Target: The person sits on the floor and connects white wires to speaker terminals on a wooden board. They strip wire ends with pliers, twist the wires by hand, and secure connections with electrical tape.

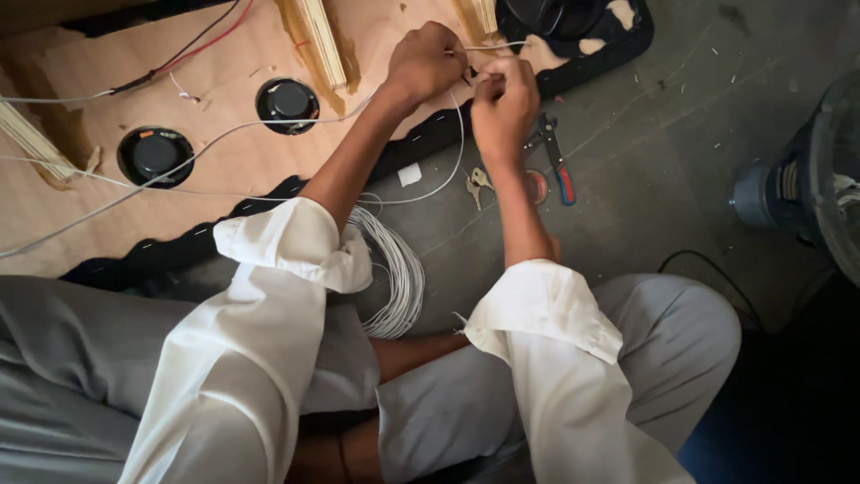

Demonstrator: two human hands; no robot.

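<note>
Both my hands meet at the top middle, over the edge of a brown board (224, 134). My left hand (425, 61) pinches a thin white wire (452, 152) with its fingers closed. My right hand (503, 100) grips the end of the same wire right beside it, fingers closed. The wire loops down from my hands and runs left across the board. A coil of white wire (399, 278) lies on the floor between my forearms, near my knees.
Two round black speakers (287, 103) (154, 154) sit in the board. Red-and-blue-handled pliers (557, 161), a small roll of tape (537, 185) and keys (477, 184) lie on the grey floor. A fan base (788, 197) stands at right. Red and black wires (188, 54) cross the board's top.
</note>
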